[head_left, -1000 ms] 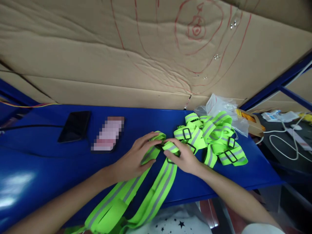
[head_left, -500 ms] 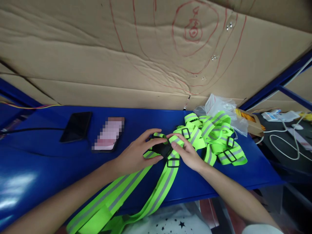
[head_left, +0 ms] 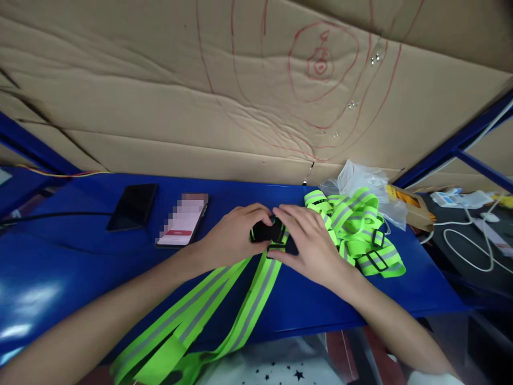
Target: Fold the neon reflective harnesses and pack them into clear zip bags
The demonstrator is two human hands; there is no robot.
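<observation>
My left hand (head_left: 240, 230) is closed on a black piece (head_left: 266, 231) joined to a lime-green reflective strap (head_left: 256, 305) with a grey stripe. From the other side my right hand (head_left: 310, 238) grips the same strap around a black slide buckle (head_left: 276, 247), its fingers curled over the top and its thumb below. Two lengths of the strap run down from the hands over the table's front edge toward my lap. Part of the black piece and the strap's ends are hidden by my fingers.
A tangled pile of similar straps (head_left: 356, 224) with black buckles lies right of my hands. Behind it are a clear plastic bag (head_left: 364, 179) and a cardboard box (head_left: 412, 208). Two phones, one lit (head_left: 182, 219) and one dark (head_left: 132, 206), lie left. Cardboard (head_left: 160, 107) walls the back.
My right hand has turned and shifted left, its fingers now covering the strap and buckle. My left hand has closed in around the black piece. The view has tilted slightly.
</observation>
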